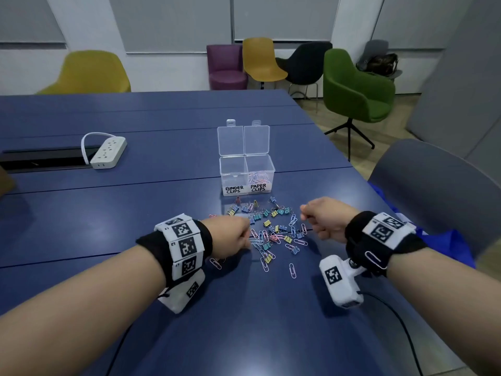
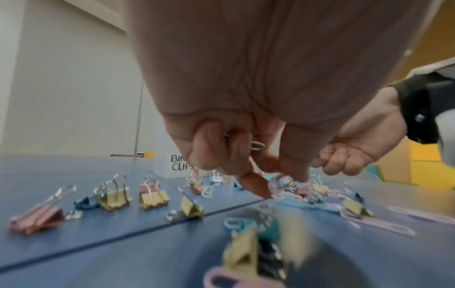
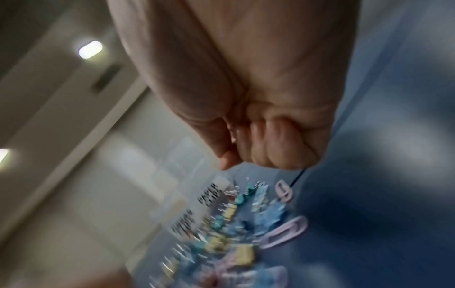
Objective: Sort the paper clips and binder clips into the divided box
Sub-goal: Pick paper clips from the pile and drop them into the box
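A clear divided box [image 1: 233, 173] stands open, labelled BINDER CLIPS on the left and PAPER CLIPS on the right. Pastel paper clips [image 1: 257, 177] lie in the right compartment. In front of it a mixed pile of clips [image 1: 272, 230] is spread on the blue table [image 1: 135, 207]. My left hand [image 1: 248, 238] is low at the pile's left edge; its curled fingers [image 2: 209, 148] hold silver-looped binder clips [image 2: 257, 145], and the thumb and forefinger touch the pile. My right hand [image 1: 305, 215] hovers as a fist over the pile's right side, with a pale pink sliver, seemingly a paper clip [image 3: 231, 130], inside it.
A white power strip [image 1: 108, 151] and a black cable slot [image 1: 40, 160] lie far left. A grey chair [image 1: 433, 183] and blue bag [image 1: 450, 242] crowd the table's right edge. One paper clip [image 1: 375, 260] clings to my right wristband. Loose binder clips [image 2: 115, 200] stand left of the pile.
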`<state>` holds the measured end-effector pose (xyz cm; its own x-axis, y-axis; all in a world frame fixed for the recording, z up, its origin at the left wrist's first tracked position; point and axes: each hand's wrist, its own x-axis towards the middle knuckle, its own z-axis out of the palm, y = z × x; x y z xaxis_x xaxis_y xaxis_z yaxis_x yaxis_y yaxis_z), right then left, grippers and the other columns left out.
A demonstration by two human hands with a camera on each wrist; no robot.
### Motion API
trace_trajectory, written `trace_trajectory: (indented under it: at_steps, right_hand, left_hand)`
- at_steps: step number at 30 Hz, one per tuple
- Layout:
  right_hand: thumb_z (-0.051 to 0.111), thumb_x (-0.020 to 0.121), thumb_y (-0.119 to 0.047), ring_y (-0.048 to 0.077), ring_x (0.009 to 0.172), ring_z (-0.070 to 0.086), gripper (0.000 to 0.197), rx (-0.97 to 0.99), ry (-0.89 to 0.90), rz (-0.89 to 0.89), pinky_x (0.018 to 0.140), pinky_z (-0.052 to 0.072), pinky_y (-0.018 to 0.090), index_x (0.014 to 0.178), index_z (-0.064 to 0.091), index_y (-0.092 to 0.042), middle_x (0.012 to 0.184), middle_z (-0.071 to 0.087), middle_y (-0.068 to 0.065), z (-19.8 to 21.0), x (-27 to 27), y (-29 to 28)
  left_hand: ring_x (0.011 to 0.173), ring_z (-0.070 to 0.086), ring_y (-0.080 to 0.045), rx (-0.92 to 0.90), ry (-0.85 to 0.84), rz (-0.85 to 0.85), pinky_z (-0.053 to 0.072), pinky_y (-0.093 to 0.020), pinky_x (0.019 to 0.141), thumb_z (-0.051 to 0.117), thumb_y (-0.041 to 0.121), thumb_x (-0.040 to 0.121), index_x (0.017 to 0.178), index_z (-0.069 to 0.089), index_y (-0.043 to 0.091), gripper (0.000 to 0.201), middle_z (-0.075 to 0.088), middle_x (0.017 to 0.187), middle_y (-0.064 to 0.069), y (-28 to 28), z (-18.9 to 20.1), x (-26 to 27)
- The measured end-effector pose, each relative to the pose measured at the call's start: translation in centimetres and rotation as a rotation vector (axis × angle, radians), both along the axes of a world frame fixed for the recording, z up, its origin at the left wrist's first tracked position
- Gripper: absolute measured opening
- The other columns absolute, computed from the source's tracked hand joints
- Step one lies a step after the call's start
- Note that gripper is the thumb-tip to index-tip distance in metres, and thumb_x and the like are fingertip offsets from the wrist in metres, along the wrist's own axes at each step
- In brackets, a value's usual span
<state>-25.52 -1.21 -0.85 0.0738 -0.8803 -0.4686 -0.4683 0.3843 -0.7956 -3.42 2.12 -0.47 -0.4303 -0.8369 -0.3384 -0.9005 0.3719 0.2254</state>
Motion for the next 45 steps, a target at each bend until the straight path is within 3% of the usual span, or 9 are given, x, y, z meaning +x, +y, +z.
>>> trace_trajectory:
  at_steps: [3, 6, 13, 18, 22, 29, 35, 42, 45]
  right_hand:
    - [0.043, 0.095, -0.014, 0.023, 0.073, 0.053, 0.020, -0.344, 0.563, 0.340, 0.064, 0.039, 0.026, 0.085, 0.060, -0.013, 0.079, 0.057, 0.004, 0.4, 0.4, -0.8]
    - [0.046, 0.091, -0.013, 0.026, 0.094, 0.058, 0.028, -0.422, 0.855, 0.589, 0.076, 0.043, 0.029, 0.110, 0.062, -0.026, 0.105, 0.065, 0.004, 0.4, 0.6, -1.4]
    - [0.057, 0.088, -0.020, 0.026, 0.101, 0.062, 0.023, -0.526, 1.062, 0.810, 0.072, 0.041, 0.028, 0.108, 0.065, -0.026, 0.110, 0.068, 0.003, 0.3, 1.0, -2.8]
    - [0.050, 0.089, -0.018, 0.027, 0.098, 0.061, 0.019, -0.525, 1.090, 0.837, 0.069, 0.038, 0.027, 0.104, 0.061, -0.019, 0.106, 0.067, 0.004, -0.1, 0.7, -2.6]
    - [0.040, 0.092, -0.016, 0.032, 0.096, 0.060, 0.021, -0.482, 1.145, 0.846, 0.071, 0.040, 0.033, 0.107, 0.052, -0.009, 0.107, 0.063, 0.012, -0.9, 0.8, -2.1]
    - [0.038, 0.093, -0.015, 0.023, 0.063, 0.041, 0.017, -0.227, 0.455, 0.363, 0.058, 0.033, 0.029, 0.076, 0.038, -0.014, 0.074, 0.045, 0.008, -1.4, -0.2, -2.6]
    - [0.036, 0.089, 0.007, 0.009, 0.044, 0.029, 0.025, -0.051, -0.260, 0.075, 0.040, 0.026, 0.018, 0.078, 0.049, -0.011, 0.065, 0.044, 0.007, -1.2, -0.9, -1.5]
    - [0.030, 0.071, 0.004, 0.014, 0.047, 0.037, 0.024, 0.206, -0.542, -0.039, 0.036, 0.026, 0.018, 0.077, 0.053, -0.003, 0.064, 0.043, 0.008, -0.3, -2.2, -0.9]
    - [0.036, 0.082, -0.006, 0.012, 0.048, 0.025, 0.019, 0.182, -0.391, -0.037, 0.040, 0.017, 0.018, 0.066, 0.043, -0.014, 0.061, 0.034, 0.003, -0.1, -2.2, -0.6]
  left_hand:
    - [0.077, 0.053, -0.013, 0.030, 0.084, -0.011, 0.039, -0.024, 0.064, 0.048, 0.019, 0.095, 0.082, 0.044, 0.019, 0.013, 0.064, 0.085, 0.004, -0.8, 0.5, 0.2]
    - [0.073, 0.056, -0.011, 0.055, 0.150, 0.009, 0.044, -0.025, 0.067, 0.050, 0.016, 0.092, 0.082, 0.047, 0.018, 0.011, 0.068, 0.082, 0.006, -1.7, 0.7, 0.6]
    - [0.059, 0.049, -0.015, 0.196, 0.417, 0.196, 0.046, -0.031, 0.062, 0.054, 0.017, 0.091, 0.082, 0.051, 0.022, 0.011, 0.064, 0.070, 0.008, -3.0, 0.4, 1.7]
    - [0.048, 0.038, -0.013, 0.354, 0.774, 0.443, 0.038, -0.020, 0.045, 0.045, 0.002, 0.094, 0.075, 0.048, 0.015, 0.023, 0.042, 0.062, -0.001, -3.0, -0.3, 1.9]
    - [0.049, 0.025, -0.015, 0.529, 1.012, 0.620, 0.030, -0.024, 0.048, 0.041, 0.001, 0.087, 0.065, 0.036, 0.015, 0.026, 0.028, 0.057, -0.002, -2.9, -0.4, 1.4]
    - [0.051, 0.020, -0.015, 0.722, 1.058, 0.790, 0.029, -0.021, 0.046, 0.027, 0.005, 0.078, 0.062, 0.028, 0.018, 0.021, 0.024, 0.058, -0.001, -2.6, -0.2, 1.0]
    - [0.053, 0.044, -0.022, 0.774, 1.193, 0.874, 0.044, -0.021, 0.041, 0.027, 0.004, 0.065, 0.059, 0.035, 0.010, 0.012, 0.041, 0.063, -0.010, -2.4, 0.2, 0.5]
    - [0.048, 0.041, -0.017, 0.702, 1.269, 0.883, 0.031, -0.018, 0.036, 0.022, -0.003, 0.058, 0.060, 0.033, 0.012, 0.019, 0.040, 0.061, -0.007, -2.3, -0.2, 0.3]
    - [0.044, 0.033, -0.013, 0.740, 1.240, 0.896, 0.016, -0.014, 0.037, 0.028, 0.002, 0.055, 0.062, 0.035, 0.014, 0.015, 0.037, 0.058, -0.004, -2.3, 0.0, 0.5]
